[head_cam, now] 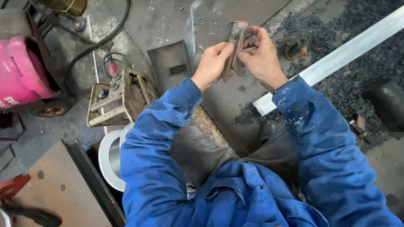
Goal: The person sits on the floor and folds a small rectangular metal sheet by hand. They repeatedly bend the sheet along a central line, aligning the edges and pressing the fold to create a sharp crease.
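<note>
Both hands work a rusty metal piece (pixel 232 54) held up at twelve o'clock above the floor: the left hand (pixel 211 63) is clamped on its lower edge, the right hand (pixel 261 56) pinching its upper part. The step looks like inspecting or turning it; any next move calls for a steady two-handed hold. A welding mask (pixel 170 65) lies at ten o'clock of the hands.

1. A pink cylindrical gas tank (pixel 21 69) lies at the left edge on the workshop floor and carries white printed lettering low on its side, cut off by the frame.
2. No other packages, signs or screens show.
</note>
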